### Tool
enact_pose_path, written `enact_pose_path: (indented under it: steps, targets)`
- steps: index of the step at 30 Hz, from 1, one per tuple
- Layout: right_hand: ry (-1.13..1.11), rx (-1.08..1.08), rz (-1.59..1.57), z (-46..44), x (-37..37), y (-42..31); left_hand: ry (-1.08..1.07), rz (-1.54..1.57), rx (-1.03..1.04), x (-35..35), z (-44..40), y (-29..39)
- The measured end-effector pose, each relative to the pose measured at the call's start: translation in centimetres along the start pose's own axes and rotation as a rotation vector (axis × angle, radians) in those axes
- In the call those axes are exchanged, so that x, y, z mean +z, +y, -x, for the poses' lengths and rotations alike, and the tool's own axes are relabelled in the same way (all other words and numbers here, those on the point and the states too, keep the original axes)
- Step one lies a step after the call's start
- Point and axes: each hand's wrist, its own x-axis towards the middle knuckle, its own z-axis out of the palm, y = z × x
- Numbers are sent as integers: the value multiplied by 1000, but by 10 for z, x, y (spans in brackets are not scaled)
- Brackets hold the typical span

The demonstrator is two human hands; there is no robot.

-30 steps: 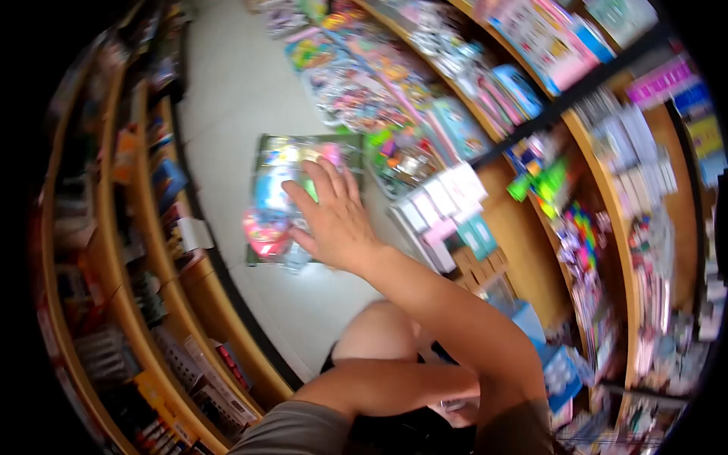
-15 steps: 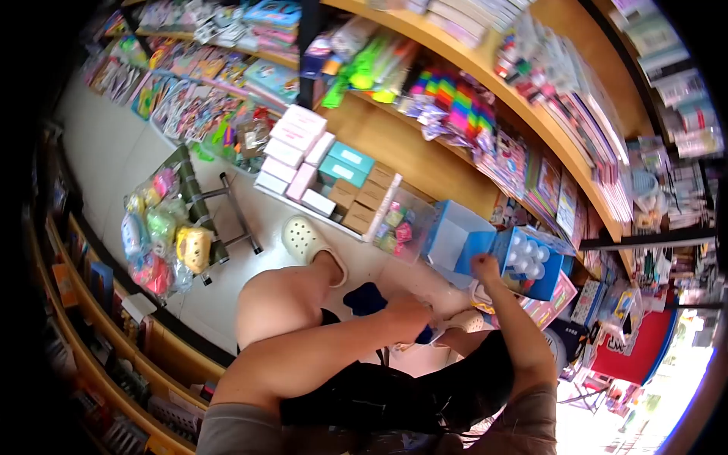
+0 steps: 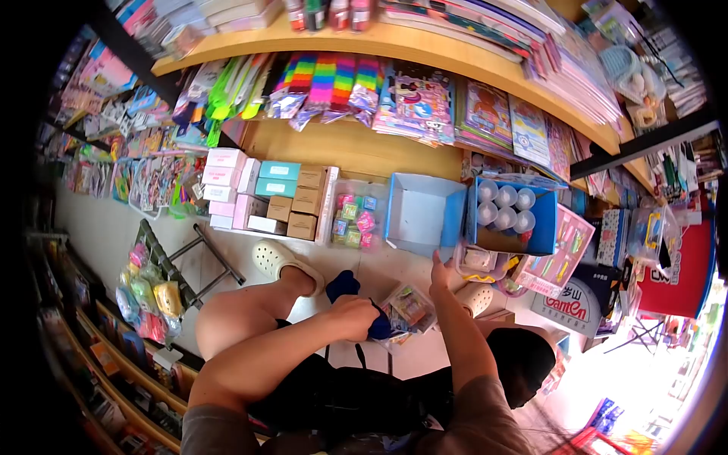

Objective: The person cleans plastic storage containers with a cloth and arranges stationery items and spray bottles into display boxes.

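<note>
My left hand [image 3: 352,318] is closed round a dark blue cloth [image 3: 343,284], which sticks out on both sides of the fist. Just to the right of it, on the floor, lies a clear packet with printed, colourful contents [image 3: 410,308]. My right hand [image 3: 440,273] is held up with its fingers stretched out, at the near edge of an open blue box [image 3: 393,216] with a pale inside. I see nothing in that hand. Beside that box stands another blue box [image 3: 547,241] with several clear, round-topped cups [image 3: 504,205] in it.
A clear bin of small colourful cubes [image 3: 353,216] and stacked cartons [image 3: 307,199] line the shelf foot. Above runs a wooden shelf [image 3: 318,42] with books and rainbow items. A folding stool [image 3: 208,262] and bagged toys [image 3: 152,292] are left; a black GanTen carton [image 3: 570,303] is right.
The view has swung round, so the shelf lies more level. My right hand has opened from a fist and come to the open blue box's near edge. My left hand still grips the cloth.
</note>
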Motion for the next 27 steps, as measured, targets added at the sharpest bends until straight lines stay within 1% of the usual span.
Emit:
enact_pose_path:
  steps: [3,6,9,12,15,18,21,24,27]
  targets:
    - [-29,-90,-192,-24,0,37,21,15,2,-1,-2,0]
    - [-44,-133,38,-31,-8,47,45,23,20,1,0,-2]
    - [-24,-84,286,-30,-4,40,21,26,15,1,2,-2]
    - [-162,-173,210,-37,-11,42,4,31,1,0,2,0]
    - [-185,-235,303,-55,-14,46,19,27,7,3,4,-1]
    - [-124,-229,419,-58,-14,29,14,31,0,3,4,-2]
    - [-222,-178,511,-64,-14,11,39,36,0,2,6,-1]
    - [-35,-513,510,-76,-6,31,73,37,13,7,4,-4]
    - [-40,-512,654,-81,-8,30,78,42,11,8,4,-5]
